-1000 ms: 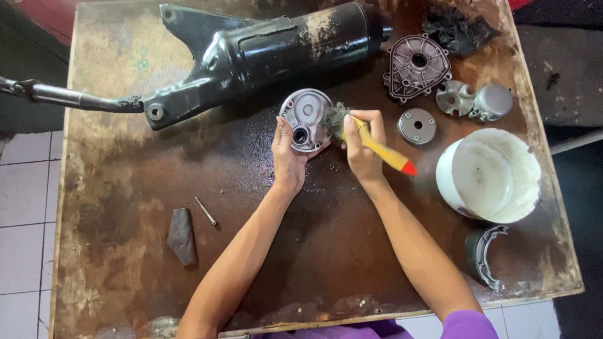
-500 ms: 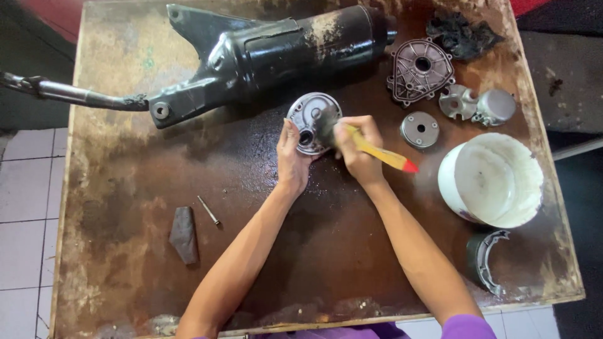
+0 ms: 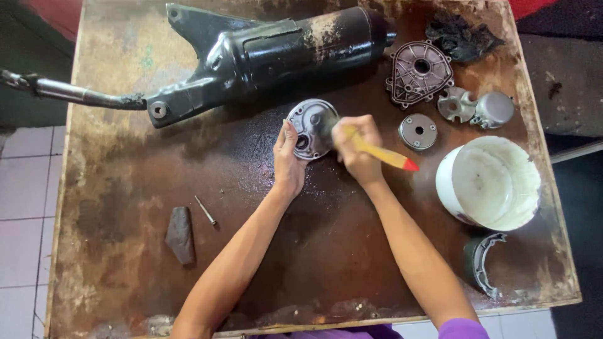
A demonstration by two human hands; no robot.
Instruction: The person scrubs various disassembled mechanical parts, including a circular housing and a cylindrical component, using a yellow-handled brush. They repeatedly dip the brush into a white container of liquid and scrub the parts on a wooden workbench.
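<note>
The round metal cover (image 3: 309, 129) stood tilted near the middle of the stained wooden table (image 3: 113, 188), just below the big black engine housing (image 3: 264, 53); the left hand (image 3: 288, 162) clasped it by its lower left rim, fingers curled up along the edge; the right hand (image 3: 358, 150) was clenched round the yellow handle of a paintbrush (image 3: 370, 150) with a red tip, and the dark bristles pressed against the cover's inner face near its right side.

The inner face looked fairly bright grey where it showed (the part under the bristles was blurred and could not be judged), so the scrubbing seemed well along on that side; whether the back was clean could not be told.

To the right lay other metal parts: a ribbed triangular cover (image 3: 418, 72), a small round disc (image 3: 418, 130), and two small grey castings (image 3: 475, 105) touching one another; they looked grey rather than black, though how clean each was could not be made out. A white bucket (image 3: 488, 182) stood near the right edge, with a curved dark part (image 3: 482, 263) below it and a black rag (image 3: 461, 34) at the top corner. On the left lay a dark flat piece (image 3: 180, 235) and a thin pin (image 3: 205, 210), well apart from the hands.
</note>
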